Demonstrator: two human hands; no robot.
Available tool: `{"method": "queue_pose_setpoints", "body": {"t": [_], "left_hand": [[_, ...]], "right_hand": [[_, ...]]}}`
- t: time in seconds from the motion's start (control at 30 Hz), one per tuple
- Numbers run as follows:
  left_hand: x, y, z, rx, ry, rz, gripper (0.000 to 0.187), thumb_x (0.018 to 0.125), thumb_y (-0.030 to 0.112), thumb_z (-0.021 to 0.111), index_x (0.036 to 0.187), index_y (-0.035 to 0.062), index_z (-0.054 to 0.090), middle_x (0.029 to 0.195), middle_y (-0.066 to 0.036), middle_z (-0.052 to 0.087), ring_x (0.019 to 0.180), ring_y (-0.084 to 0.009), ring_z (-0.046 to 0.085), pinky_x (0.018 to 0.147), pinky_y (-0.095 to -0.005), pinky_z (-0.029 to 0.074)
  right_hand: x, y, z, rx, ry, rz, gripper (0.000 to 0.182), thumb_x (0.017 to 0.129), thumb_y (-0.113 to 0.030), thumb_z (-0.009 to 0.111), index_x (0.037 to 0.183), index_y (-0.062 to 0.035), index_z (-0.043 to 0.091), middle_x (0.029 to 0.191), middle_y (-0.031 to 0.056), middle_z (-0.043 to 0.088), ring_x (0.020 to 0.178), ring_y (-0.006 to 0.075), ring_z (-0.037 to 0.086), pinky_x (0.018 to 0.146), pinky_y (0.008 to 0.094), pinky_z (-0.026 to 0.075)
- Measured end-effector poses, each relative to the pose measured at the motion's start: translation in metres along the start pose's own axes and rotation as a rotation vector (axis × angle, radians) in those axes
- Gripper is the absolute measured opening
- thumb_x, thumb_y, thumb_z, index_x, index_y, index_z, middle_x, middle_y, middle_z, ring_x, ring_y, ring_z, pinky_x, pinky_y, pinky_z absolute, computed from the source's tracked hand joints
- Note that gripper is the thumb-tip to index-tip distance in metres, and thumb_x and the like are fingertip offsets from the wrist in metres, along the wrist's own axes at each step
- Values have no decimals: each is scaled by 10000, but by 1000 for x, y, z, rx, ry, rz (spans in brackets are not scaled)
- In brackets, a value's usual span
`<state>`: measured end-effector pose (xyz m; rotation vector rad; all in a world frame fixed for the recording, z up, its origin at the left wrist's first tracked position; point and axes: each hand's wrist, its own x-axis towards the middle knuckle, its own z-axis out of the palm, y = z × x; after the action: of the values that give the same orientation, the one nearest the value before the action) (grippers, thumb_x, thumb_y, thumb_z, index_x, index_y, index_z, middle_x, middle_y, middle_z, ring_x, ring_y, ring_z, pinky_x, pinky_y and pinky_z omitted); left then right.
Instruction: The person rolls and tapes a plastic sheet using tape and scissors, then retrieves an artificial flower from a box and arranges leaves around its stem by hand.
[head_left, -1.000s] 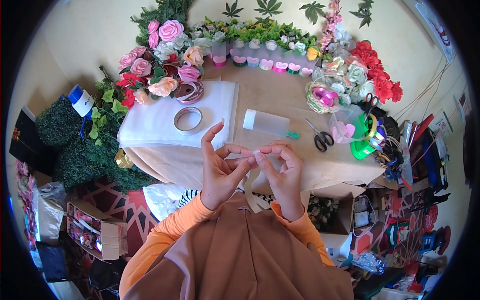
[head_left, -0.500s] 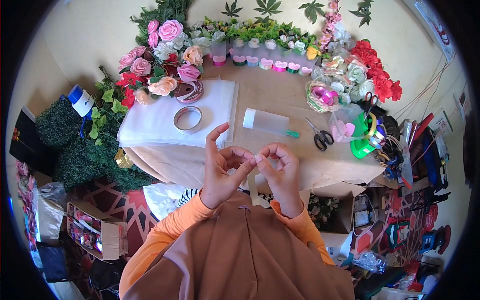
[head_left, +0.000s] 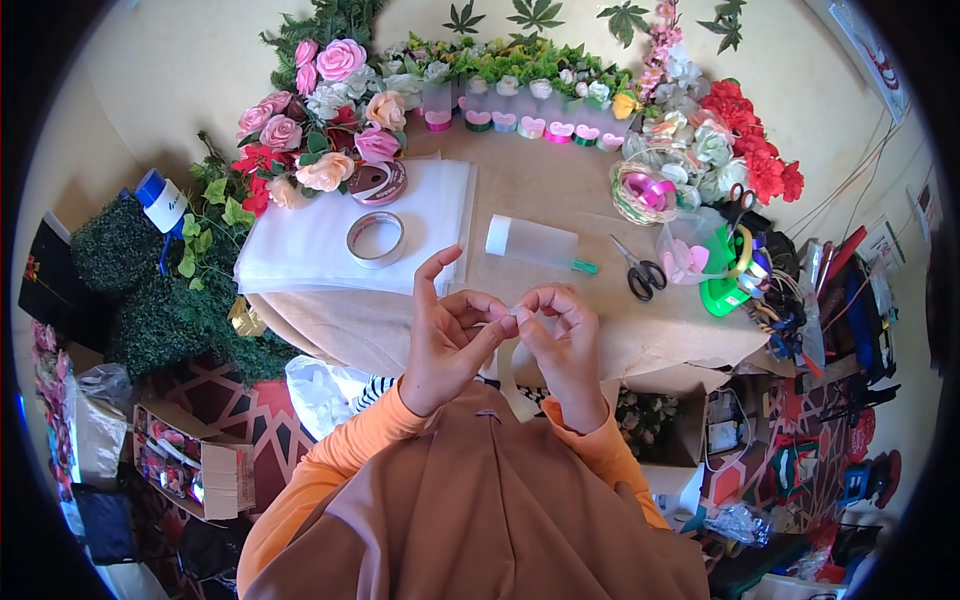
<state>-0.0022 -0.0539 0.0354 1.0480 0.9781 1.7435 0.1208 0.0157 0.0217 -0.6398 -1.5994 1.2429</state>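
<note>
My left hand (head_left: 447, 345) and my right hand (head_left: 563, 345) meet in front of the table's near edge, fingertips almost touching. Thumb and forefinger of each are pinched together on a tiny whitish or clear bit, too small to make out. One finger of the left hand points upward. Just beyond them on the table lies a frosted clear cylinder (head_left: 540, 241) on its side, with a white band at its left end and a small green piece (head_left: 585, 267) at its right. Black-handled scissors (head_left: 645, 278) rest open to the right of it.
A roll of tape (head_left: 376, 240) sits on translucent sheets (head_left: 300, 250) at the left, beside a ribbon spool (head_left: 378, 184). Along the back stand several small flower arrangements (head_left: 530, 110). To the right are a ribbon basket (head_left: 643, 192), a plastic tub (head_left: 690, 250) and a green tape dispenser (head_left: 722, 285).
Both hands stay nearly still, with only a slight shift at the pinched fingertips. A little more of the whitish bit shows between them.
</note>
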Motion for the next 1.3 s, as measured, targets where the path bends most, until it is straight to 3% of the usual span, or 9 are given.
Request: {"method": "queue_pose_setpoints", "body": {"t": [0.6,0.7,0.77,0.8,0.87,1.07,1.3], "left_hand": [[1,-1,-1,-70,19,-32,721,783,-76,589,1310,84,124,873,-123,574,817,-170,607,783,-308,518],[1,1,-1,-102,59,-41,718,782,-79,588,1309,77,126,862,-119,577,812,-169,609,776,-308,520],[2,0,-2,-90,72,-31,716,782,-83,583,1310,77,127,861,-119,580,812,-169,610,773,-309,521],[2,0,-3,-77,85,-21,715,782,-88,577,1312,77,127,860,-120,582,811,-168,612,770,-310,522],[2,2,-3,-78,85,-25,711,784,-92,571,1313,77,127,863,-122,584,811,-169,613,769,-310,523],[1,3,-2,-76,64,-8,704,791,-94,560,1315,73,121,869,-130,593,808,-170,614,759,-307,523],[0,0,-2,-27,48,44,707,794,-89,564,1316,72,117,864,-133,601,805,-169,614,760,-298,515]], "right_hand": [[-1,-1,-1,-10,4,-3,61,746,-75,636,755,-27,600,767,19,579,820,124,472,762,256,384],[-2,-5,2,-74,44,-34,71,724,-68,646,765,-33,599,799,41,568,827,171,475,756,274,385],[-1,-23,5,-363,165,-301,104,688,-59,657,777,-67,604,849,57,531,845,222,463,773,314,367],[-2,-25,4,-363,165,-301,104,688,-59,657,777,-67,604,849,57,531,845,222,463,773,314,367],[-4,-27,-1,-670,107,-444,157,655,-58,671,791,-112,613,905,59,484,877,242,441,791,343,336],[-2,-25,-3,-773,106,-491,218,649,-73,684,842,-167,650,940,55,464,911,227,423,800,343,313],[-2,-27,-4,-760,82,-495,184,655,-89,693,820,-165,666,935,57,475,911,232,423,822,343,309]]}}
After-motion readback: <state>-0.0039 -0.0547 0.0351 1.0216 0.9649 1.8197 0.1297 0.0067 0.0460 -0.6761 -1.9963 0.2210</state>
